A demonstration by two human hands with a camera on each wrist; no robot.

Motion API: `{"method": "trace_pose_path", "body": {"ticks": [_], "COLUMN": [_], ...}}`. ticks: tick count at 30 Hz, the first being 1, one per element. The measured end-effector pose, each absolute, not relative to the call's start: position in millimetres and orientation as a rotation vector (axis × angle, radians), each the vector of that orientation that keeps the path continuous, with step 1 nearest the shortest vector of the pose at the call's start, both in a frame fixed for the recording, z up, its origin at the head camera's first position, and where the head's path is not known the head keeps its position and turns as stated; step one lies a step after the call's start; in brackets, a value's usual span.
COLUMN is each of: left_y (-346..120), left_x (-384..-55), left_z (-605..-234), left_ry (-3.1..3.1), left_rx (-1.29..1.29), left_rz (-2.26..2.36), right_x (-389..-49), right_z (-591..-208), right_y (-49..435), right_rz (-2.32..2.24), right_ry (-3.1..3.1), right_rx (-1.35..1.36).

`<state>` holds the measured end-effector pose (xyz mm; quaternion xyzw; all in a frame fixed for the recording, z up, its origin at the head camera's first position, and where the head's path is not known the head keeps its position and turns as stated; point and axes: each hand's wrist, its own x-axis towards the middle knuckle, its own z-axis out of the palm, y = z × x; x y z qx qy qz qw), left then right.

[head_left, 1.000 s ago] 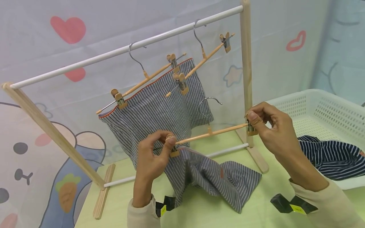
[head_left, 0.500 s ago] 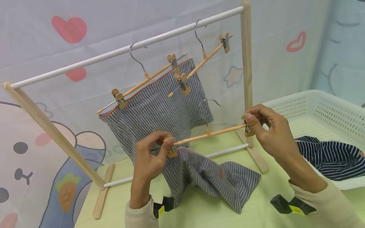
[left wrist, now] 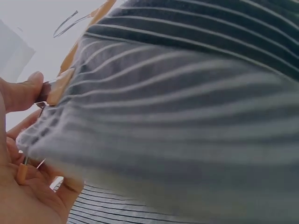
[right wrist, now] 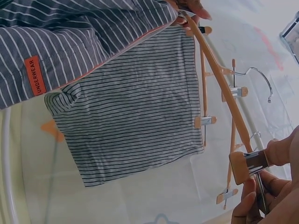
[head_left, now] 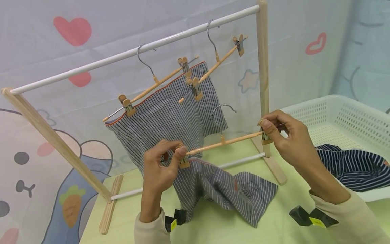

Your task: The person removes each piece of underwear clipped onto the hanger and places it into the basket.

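A clip hanger (head_left: 240,139) with a metal hook is held up between both hands. My left hand (head_left: 159,169) pinches its left clip (head_left: 184,163), which grips the waistband corner of grey striped underwear (head_left: 225,186). The rest of that garment droops toward the table, an orange label on it. At the other end, my right hand (head_left: 289,139) pinches the right clip (head_left: 266,137). In the right wrist view this clip (right wrist: 243,165) has no cloth in it. The left wrist view shows the cloth (left wrist: 163,107) bunched at the left clip (left wrist: 58,88).
A rack with a white rod (head_left: 170,40) stands behind. From it hang striped shorts (head_left: 170,112) on one hanger (head_left: 156,83) and a bare hanger (head_left: 217,64). At right, a white basket (head_left: 335,101) holds a navy striped garment (head_left: 356,166). The table (head_left: 219,223) is pale green.
Both hands and the hanger have shifted very slightly left. The left clip still holds the grey striped underwear; little else differs.
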<state>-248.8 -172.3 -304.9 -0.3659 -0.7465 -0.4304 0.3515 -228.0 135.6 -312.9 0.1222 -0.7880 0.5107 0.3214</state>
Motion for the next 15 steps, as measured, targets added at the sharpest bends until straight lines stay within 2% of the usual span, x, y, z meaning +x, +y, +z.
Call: {"method": "trace_pose_path", "body": {"ticks": [15], "left_y": [-170.4], "left_x": [-251.2], "left_z": [-304.8], "left_ry": [-1.846], "left_rx": [-1.008], "left_rz": [-1.13], "right_x": [-226.1], "right_z": [-311.7], "right_y": [136.7], "right_rz": [1.369], "right_ry": [-2.066], "right_rx": [0.327]}}
